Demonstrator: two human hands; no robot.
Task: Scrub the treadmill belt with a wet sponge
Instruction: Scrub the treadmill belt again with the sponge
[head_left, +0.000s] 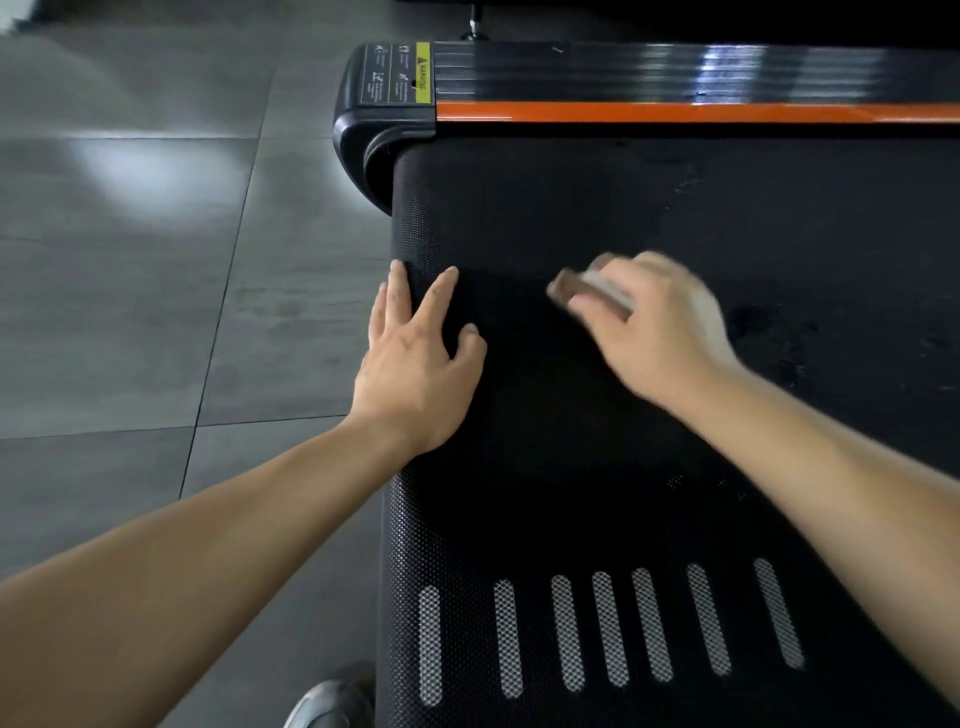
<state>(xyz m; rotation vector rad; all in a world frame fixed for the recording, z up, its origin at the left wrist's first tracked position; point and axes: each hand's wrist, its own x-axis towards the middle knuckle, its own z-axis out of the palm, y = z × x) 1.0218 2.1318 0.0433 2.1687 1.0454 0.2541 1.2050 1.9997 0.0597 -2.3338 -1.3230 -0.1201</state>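
Note:
The black textured treadmill belt fills the right half of the head view, with several white stripes near the bottom. My right hand grips a sponge with a brown scouring side and a pale body, pressed on the belt near its left end. The hand and sponge are blurred. My left hand lies flat with fingers spread on the belt's left edge, some fingers curling over the rounded end. Dark wet patches show on the belt right of the sponge.
A black side rail with an orange stripe and a yellow warning label runs along the far side. Grey floor tiles lie to the left. A grey shoe shows at the bottom edge.

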